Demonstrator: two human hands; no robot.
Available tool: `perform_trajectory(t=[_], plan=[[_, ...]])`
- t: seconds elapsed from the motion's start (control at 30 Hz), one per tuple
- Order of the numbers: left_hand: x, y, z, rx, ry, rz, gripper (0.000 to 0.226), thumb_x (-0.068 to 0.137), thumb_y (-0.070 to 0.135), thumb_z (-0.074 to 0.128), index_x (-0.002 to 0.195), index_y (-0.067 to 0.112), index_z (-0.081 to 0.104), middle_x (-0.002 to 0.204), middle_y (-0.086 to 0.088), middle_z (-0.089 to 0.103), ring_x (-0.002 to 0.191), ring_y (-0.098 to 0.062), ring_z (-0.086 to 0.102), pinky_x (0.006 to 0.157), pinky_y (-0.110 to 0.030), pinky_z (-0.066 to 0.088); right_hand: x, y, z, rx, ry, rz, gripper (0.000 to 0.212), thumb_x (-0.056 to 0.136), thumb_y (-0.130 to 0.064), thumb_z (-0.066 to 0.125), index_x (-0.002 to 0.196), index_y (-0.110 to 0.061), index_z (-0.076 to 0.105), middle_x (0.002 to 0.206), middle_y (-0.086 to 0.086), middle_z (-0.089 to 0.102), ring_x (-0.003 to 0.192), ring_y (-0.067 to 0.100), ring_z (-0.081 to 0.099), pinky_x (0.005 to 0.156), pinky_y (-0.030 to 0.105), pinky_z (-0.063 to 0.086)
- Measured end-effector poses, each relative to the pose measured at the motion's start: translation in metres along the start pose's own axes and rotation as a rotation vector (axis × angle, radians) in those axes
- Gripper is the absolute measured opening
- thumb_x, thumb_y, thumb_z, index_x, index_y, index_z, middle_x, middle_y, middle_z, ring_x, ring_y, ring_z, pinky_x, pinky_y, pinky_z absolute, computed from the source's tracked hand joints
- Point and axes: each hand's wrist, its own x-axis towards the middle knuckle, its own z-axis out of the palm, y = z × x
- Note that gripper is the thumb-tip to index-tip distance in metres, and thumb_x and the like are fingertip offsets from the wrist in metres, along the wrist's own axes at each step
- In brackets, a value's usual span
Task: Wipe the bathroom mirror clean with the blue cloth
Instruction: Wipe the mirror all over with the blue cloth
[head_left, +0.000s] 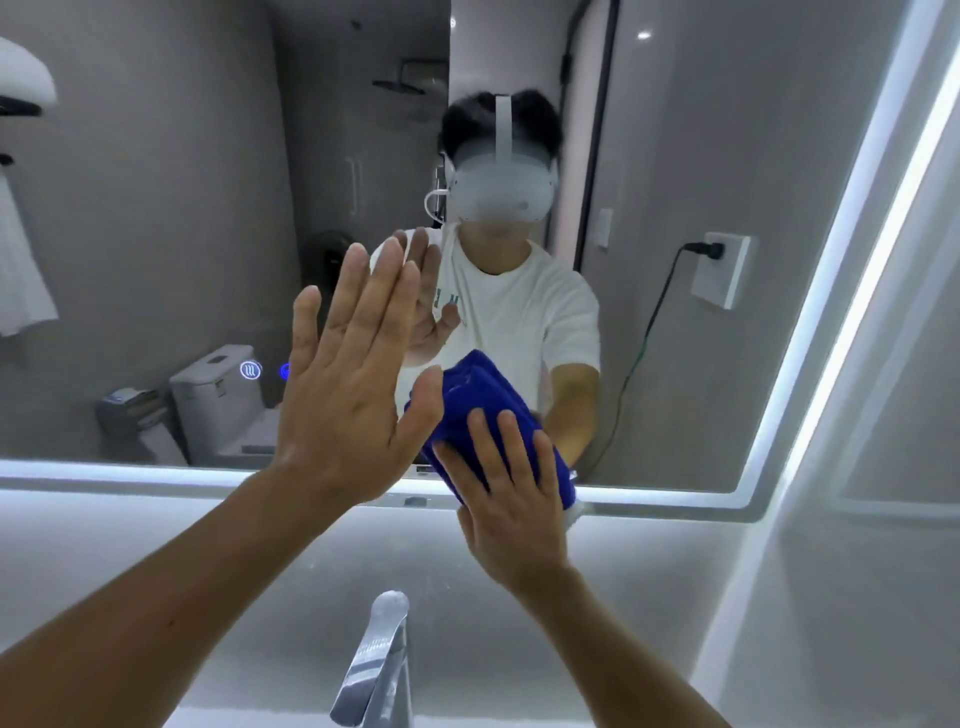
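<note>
Mirror (156, 208) – wide, rimmed by a white light strip (857, 291) – hangs on a grey wall above the tap (374, 670). The cloth (467, 405), folded and blue, lies against the glass at its lower edge. The right hand (511, 499) presses it there with straight, slightly spread fingers. The left hand (348, 395) is flat at the glass, fingers straight and close together. Reflected – a toilet (218, 400) and a wall socket (722, 270).
</note>
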Motion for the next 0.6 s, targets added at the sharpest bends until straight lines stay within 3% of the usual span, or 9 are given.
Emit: perform_trajectory(t=[0.1, 0.2, 0.27, 0.33, 0.4, 0.5, 0.6], plan=[[0.003, 0.0, -0.005, -0.013, 0.023, -0.026, 0.065, 0.098, 0.039, 0.026, 0.154, 0.007, 0.02, 0.164, -0.007, 0.012, 0.152, -0.022, 0.002, 0.12, -0.054, 0.006, 0.001, 0.063, -0.018, -0.062, 0.044, -0.124, 0.073, 0.085, -0.021, 0.068, 0.149, -0.029, 0.033, 0.159, 0.003, 0.024, 0.149, 0.028, 0.016, 0.116, 0.053, 0.021], [0.003, -0.004, -0.011, -0.019, 0.034, -0.035, 0.065, 0.098, 0.039, 0.028, 0.155, 0.009, 0.018, 0.164, -0.006, 0.011, 0.152, -0.022, 0.002, 0.12, -0.056, 0.007, 0.044, 0.093, -0.034, -0.03, 0.157, 0.063, 0.075, 0.085, -0.022, 0.071, 0.149, -0.027, 0.034, 0.163, 0.005, 0.017, 0.15, 0.03, 0.012, 0.119, 0.053, 0.012], [0.003, -0.008, -0.014, -0.013, 0.037, -0.036, 0.065, 0.099, 0.04, 0.027, 0.155, 0.009, 0.017, 0.164, -0.005, 0.009, 0.152, -0.022, 0.001, 0.12, -0.055, 0.006, 0.082, 0.087, -0.036, 0.015, 0.264, 0.239, 0.073, 0.089, -0.025, 0.066, 0.152, -0.026, 0.03, 0.163, 0.007, 0.015, 0.151, 0.031, 0.01, 0.12, 0.052, 0.01], [0.004, -0.013, -0.018, -0.007, 0.037, -0.041, 0.065, 0.099, 0.041, 0.026, 0.155, 0.009, 0.017, 0.163, -0.005, 0.009, 0.151, -0.021, 0.001, 0.12, -0.054, 0.005, 0.098, 0.07, -0.031, 0.02, 0.289, 0.301, 0.073, 0.091, -0.026, 0.061, 0.154, -0.026, 0.025, 0.163, 0.008, 0.015, 0.151, 0.031, 0.009, 0.12, 0.052, 0.01], [0.004, -0.018, -0.02, -0.013, 0.041, -0.05, 0.065, 0.098, 0.04, 0.027, 0.155, 0.01, 0.018, 0.163, -0.005, 0.011, 0.151, -0.021, 0.001, 0.121, -0.053, 0.004, 0.078, 0.051, -0.02, -0.005, 0.219, 0.147, 0.076, 0.089, -0.021, 0.057, 0.156, -0.026, 0.021, 0.164, 0.006, 0.011, 0.151, 0.032, 0.009, 0.12, 0.053, 0.01], [0.001, -0.021, -0.024, -0.018, 0.049, -0.047, 0.064, 0.098, 0.039, 0.027, 0.154, 0.012, 0.015, 0.163, -0.004, 0.01, 0.151, -0.02, 0.001, 0.121, -0.053, 0.006, 0.008, 0.034, -0.001, -0.096, 0.017, -0.27, 0.073, 0.088, -0.023, 0.053, 0.154, -0.03, 0.024, 0.164, 0.003, 0.014, 0.151, 0.03, 0.008, 0.119, 0.052, 0.015], [0.007, -0.026, -0.033, -0.013, 0.061, -0.038, 0.065, 0.098, 0.041, 0.026, 0.154, 0.013, 0.011, 0.163, -0.004, 0.01, 0.151, -0.021, 0.002, 0.119, -0.056, 0.01, -0.021, 0.041, 0.003, -0.264, -0.122, -0.53, 0.079, 0.087, -0.028, 0.066, 0.154, -0.032, 0.026, 0.16, 0.0, 0.024, 0.151, 0.03, 0.007, 0.117, 0.051, 0.015]])
